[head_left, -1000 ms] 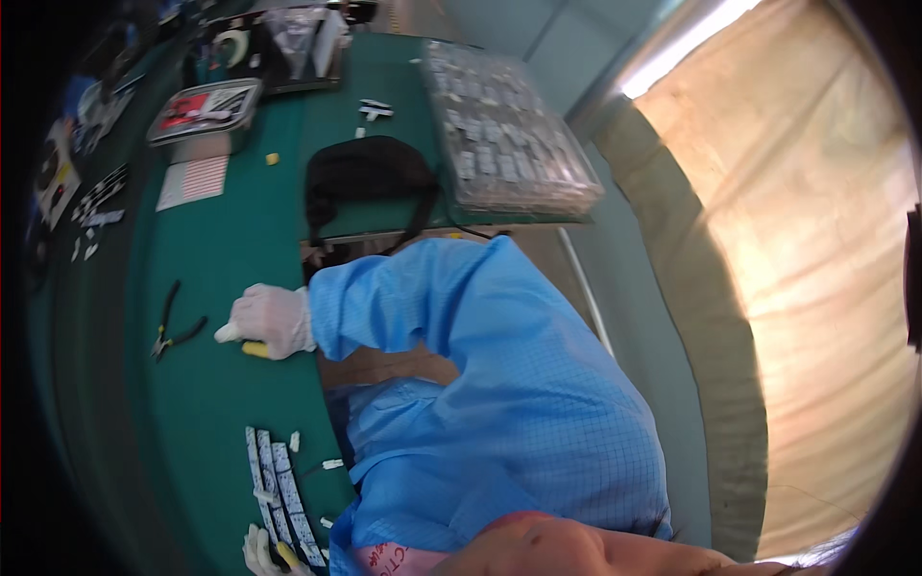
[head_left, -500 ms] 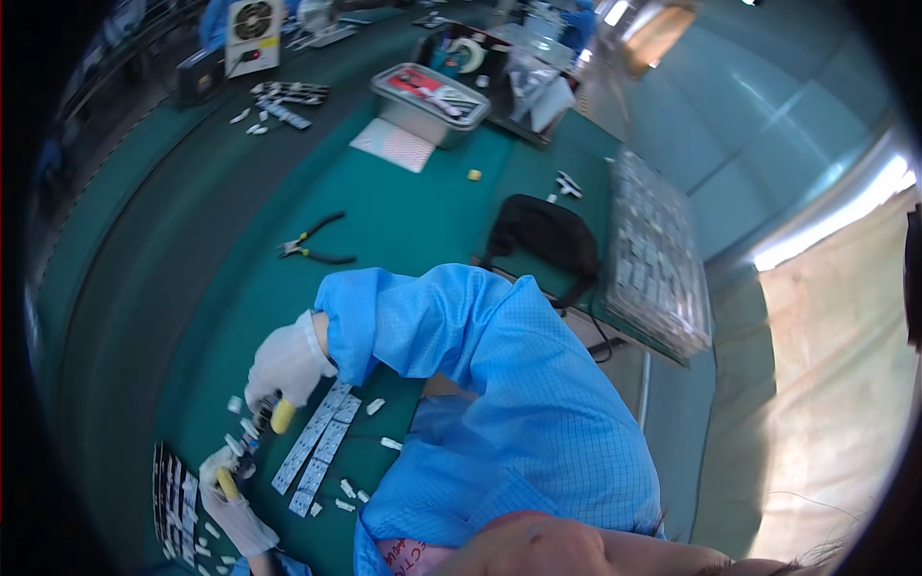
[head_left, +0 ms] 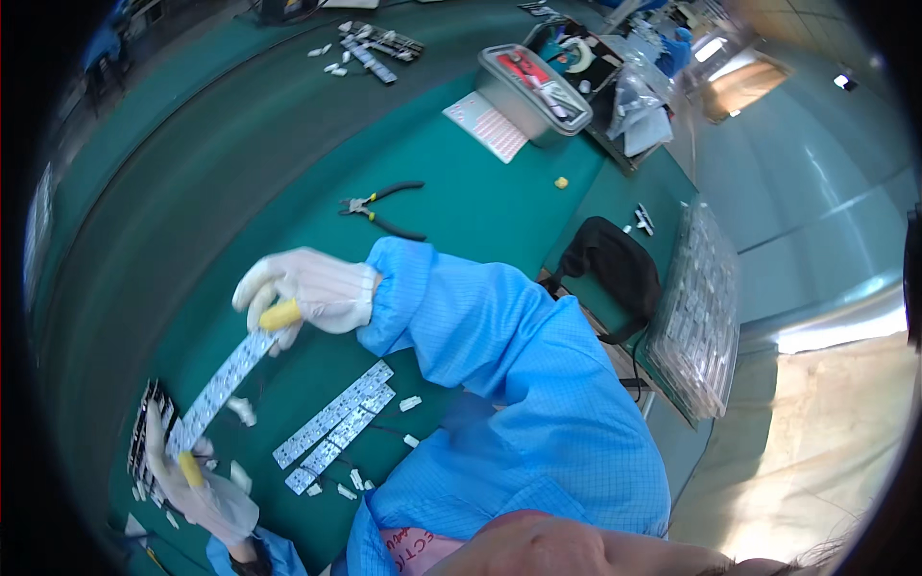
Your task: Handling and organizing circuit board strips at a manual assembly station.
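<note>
A pale circuit-board strip dotted with small components (head_left: 226, 384) stretches between my white-gloved hands. My right hand (head_left: 312, 291), with a yellow cover on the thumb, pinches its upper end. The lower end lies in my left hand (head_left: 206, 499), which also has a yellow thumb cover; its fingers are closed around that end. Beside my left fingers is a stack of dark-edged strips (head_left: 152, 432). Two similar circuit strips (head_left: 331, 413) lie side by side on the green mat, with thin wires and white connectors (head_left: 411, 403) near them.
Cutting pliers (head_left: 384, 206) with black handles lie beyond my right hand. Farther off stand a lidded clear container (head_left: 533, 96), a printed sheet (head_left: 485, 127) and another strip pile (head_left: 384, 48). At right are a black strap-like item (head_left: 615, 274) and stacked clear trays (head_left: 696, 317).
My hands have moved apart, the right one away from the left, with a circuit strip now extended between them. The view has shifted, so the table items appear farther right.
</note>
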{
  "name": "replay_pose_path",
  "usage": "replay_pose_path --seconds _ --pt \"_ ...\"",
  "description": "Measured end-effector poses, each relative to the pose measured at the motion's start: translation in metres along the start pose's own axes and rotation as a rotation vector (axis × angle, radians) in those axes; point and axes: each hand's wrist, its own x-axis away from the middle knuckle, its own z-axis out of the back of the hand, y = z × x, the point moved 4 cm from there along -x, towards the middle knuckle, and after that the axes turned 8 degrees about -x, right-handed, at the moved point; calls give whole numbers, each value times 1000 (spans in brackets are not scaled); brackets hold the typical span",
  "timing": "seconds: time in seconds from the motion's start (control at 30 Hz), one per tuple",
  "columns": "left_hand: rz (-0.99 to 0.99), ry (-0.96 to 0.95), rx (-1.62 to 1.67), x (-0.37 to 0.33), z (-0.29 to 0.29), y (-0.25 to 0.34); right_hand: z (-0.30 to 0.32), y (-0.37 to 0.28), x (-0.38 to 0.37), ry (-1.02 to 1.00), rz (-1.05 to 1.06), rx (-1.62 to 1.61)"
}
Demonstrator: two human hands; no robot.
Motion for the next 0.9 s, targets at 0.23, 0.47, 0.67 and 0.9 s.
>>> replay_pose_path --seconds 0.23,0.47,0.67,0.9 --pt "589 -51 195 14 5 -9 -14 5 -3 283 19 -22" --pt "603 -35 281 22 15 -16 -18 5 -2 238 -186 52" --pt "332 -57 399 28 14 -13 -15 1 3 196 -43 691" --pt "263 -141 184 26 23 -14 -19 -8 7 281 -177 245"
